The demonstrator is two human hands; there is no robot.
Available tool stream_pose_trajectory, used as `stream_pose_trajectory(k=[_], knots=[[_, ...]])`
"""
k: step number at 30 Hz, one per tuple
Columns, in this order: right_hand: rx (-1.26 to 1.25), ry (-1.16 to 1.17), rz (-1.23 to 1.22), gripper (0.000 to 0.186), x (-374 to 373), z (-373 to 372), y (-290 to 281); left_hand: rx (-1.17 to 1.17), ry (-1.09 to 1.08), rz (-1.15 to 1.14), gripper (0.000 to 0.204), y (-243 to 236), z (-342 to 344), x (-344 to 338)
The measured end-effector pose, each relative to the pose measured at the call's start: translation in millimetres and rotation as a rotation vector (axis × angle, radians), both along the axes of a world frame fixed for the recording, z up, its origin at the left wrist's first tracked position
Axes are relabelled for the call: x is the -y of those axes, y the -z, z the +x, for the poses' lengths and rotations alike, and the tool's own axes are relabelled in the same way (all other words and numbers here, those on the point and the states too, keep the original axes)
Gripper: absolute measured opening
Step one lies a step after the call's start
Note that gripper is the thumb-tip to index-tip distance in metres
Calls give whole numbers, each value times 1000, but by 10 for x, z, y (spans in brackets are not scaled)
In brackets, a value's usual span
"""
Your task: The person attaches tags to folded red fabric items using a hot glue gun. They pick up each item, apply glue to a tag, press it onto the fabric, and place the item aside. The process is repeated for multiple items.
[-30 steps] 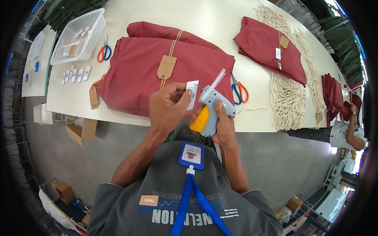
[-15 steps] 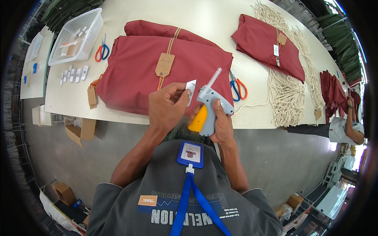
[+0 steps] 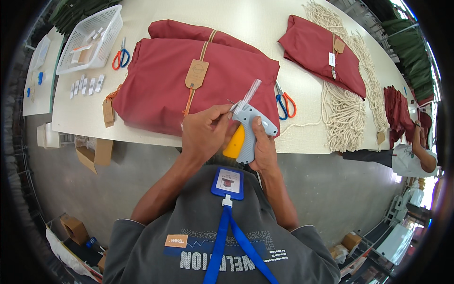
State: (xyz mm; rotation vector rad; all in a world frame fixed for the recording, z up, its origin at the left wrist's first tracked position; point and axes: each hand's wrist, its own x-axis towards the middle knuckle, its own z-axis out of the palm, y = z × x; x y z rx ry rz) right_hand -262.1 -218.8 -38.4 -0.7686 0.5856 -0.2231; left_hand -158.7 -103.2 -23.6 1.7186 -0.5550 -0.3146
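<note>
My right hand (image 3: pixel 266 149) is wrapped round a grey tagging gun (image 3: pixel 253 116) with a yellow trigger (image 3: pixel 235 143) and a clear strip of plastic fasteners (image 3: pixel 249 92) standing up from its top. Close to the gun's needle end, my left hand (image 3: pixel 204 128) pinches a white label (image 3: pixel 232 107), now mostly hidden by the fingers and the gun. Behind both hands lies a folded dark red fabric bundle (image 3: pixel 161 80), tied with a tan cord (image 3: pixel 206 45). A brown cardboard hang tag (image 3: pixel 196 74) rests on its front.
Scissors (image 3: pixel 285 103) lie right of the bundle, another pair of scissors (image 3: pixel 121 57) left of it. White label stacks (image 3: pixel 88 86) sit below a white plastic basket (image 3: pixel 106 45). A smaller red bundle (image 3: pixel 317 52) lies on cream ropes (image 3: pixel 347 123). Another person (image 3: pixel 414 154) stands far right.
My left hand has brought the white label against the gun's needle end, turning it nearly out of sight. The gun has shifted slightly left.
</note>
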Motion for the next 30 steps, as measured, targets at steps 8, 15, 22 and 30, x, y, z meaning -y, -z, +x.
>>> stream_pose_trajectory(k=[8, 15, 22, 30], knots=[[3, -181, 115, 57, -50, -24, 217, 7, 15, -4, 12, 235, 10, -260], [-181, -357, 78, 58, -221, -5, 429, -396, -216, -14, 17, 637, -188, -721], [-283, -425, 154, 63, -291, 124, 540, -397, -509, 76, 22, 1165, -17, -945], [-301, -463, 178, 59, -325, 209, 636, -223, -520, 128, 20, 1257, 70, -853]])
